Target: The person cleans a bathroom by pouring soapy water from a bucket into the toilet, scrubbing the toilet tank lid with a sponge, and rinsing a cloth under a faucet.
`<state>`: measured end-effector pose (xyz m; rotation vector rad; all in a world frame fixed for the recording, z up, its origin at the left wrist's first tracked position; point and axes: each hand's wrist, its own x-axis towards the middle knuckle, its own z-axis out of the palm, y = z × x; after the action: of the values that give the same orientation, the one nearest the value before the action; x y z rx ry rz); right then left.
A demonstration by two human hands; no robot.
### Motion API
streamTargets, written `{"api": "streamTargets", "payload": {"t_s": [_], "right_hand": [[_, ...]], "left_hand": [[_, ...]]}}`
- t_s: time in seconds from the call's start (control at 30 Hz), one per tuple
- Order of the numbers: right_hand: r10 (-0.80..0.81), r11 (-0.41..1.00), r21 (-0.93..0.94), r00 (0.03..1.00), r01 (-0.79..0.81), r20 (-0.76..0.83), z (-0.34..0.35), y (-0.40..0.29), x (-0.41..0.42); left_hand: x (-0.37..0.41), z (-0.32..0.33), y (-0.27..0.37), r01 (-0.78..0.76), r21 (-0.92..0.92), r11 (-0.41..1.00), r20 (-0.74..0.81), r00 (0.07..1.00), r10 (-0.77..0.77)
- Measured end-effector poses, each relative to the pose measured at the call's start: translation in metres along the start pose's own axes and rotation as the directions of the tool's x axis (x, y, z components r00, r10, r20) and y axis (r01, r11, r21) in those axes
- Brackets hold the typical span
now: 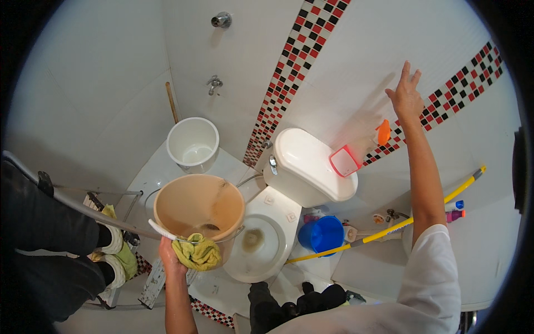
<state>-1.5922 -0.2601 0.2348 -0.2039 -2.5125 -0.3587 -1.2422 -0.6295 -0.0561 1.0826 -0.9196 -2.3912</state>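
Observation:
My left hand [171, 255] is closed around a yellow-green cloth [197, 252] at the near rim of a beige bucket [177, 204]. The bucket's white handle grip [160, 230] lies right against that hand, whose fingers are partly hidden. Murky water shows at the bottom of the bucket, and what bears it cannot be seen. My right hand [406, 95] is raised with fingers apart before the white tiled wall [358, 54], above a mosaic band; its shadow falls on the tiles. Below it, a spray bottle with an orange head [383, 132] stands on the toilet tank lid [304, 154].
The open toilet bowl [254, 250] lies beside the beige bucket. A white bucket [192, 142] and a blue bucket [321, 234] stand on the floor. A yellow pole [388, 230] leans across the right side. Another person's shoes [112, 271] are on a metal ladder [152, 284] at left.

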Motion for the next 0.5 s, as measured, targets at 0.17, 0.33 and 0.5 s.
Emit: {"api": "streamTargets", "payload": {"t_s": [0.17,0.33,0.5], "right_hand": [[-0.096,0.983,-0.166,0.993,0.083,-0.075,0.034,0.005,0.027],[-0.164,0.951,-0.287,0.976,0.118,-0.143,0.051,0.011,0.040],[-0.204,0.946,-0.284,0.969,0.158,-0.142,0.052,0.014,0.048]], "left_hand": [[0.053,-0.010,-0.033,0.037,0.015,0.999,-0.094,0.995,-0.035],[0.110,0.022,-0.064,0.089,0.089,0.992,-0.123,0.989,-0.078],[0.185,0.032,-0.111,0.066,0.073,0.995,-0.183,0.982,-0.052]]}}
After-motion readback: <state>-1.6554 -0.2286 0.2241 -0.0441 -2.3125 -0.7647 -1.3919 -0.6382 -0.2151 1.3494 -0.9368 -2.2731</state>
